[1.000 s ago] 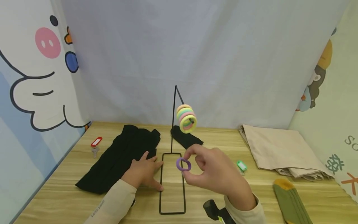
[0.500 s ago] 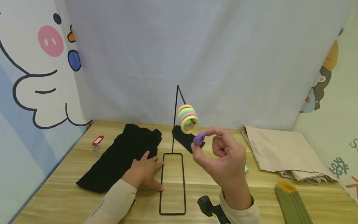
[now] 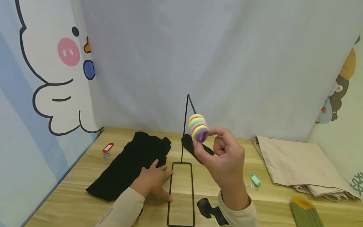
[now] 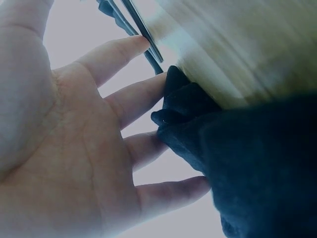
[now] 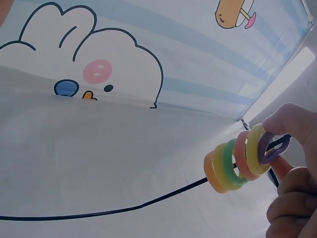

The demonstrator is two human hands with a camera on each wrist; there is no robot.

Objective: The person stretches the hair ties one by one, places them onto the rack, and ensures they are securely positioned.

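1. The right hand [image 3: 224, 154] is raised above the middle of the desk [image 3: 71, 189], thumb and forefinger pinched on a purple ring [image 3: 201, 135].
2. That ring sits at the free end of the wire stand [image 3: 185, 126], right against the yellow ring that fronts a row of coloured rings [image 3: 196, 124] already strung on the slanted arm.
3. In the right wrist view the purple ring [image 5: 270, 147] appears to be over the tip of the wire, touching the yellow one; whether the wire passes fully through it I cannot tell, as the fingertips [image 5: 287, 119] cover the end.
4. The wire arm runs from its peak near the back edge down and forward toward the person, so the ring's hole has to line up with that slope and travel up and back along it, away from the hand.
5. The right hand is the nearer one by far. The left hand [image 3: 154, 179] lies flat with fingers spread, low on the desk, beside the stand's rectangular base frame [image 3: 181, 192] and partly on a black cloth [image 3: 133, 162].
6. In the left wrist view the hand [image 4: 74, 144] is washed out by glare, so contact is hard to judge.
7. A second black cloth behind the stand is half hidden by the right hand.
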